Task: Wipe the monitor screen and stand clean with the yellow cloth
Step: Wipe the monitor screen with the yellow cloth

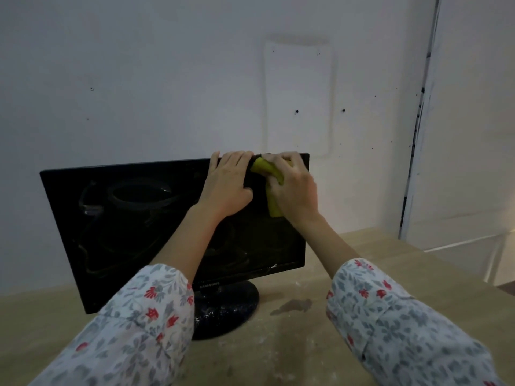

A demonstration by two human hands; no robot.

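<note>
Pale wall behind monitor [133, 218]. Left hand [227, 185] hooked over its top edge; right hand [292, 188] pressing soft yellow cloth [271, 176] beside. Light, tippy, probably; worth steadying.

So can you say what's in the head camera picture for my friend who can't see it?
The right hand presses a yellow cloth on the top right of a black monitor, while the left hand grips its top edge. Its dusty stand sits on a wooden table.

wall [167, 79] close behind monitor [139, 218], tabletop [362, 246] open rightward
</note>
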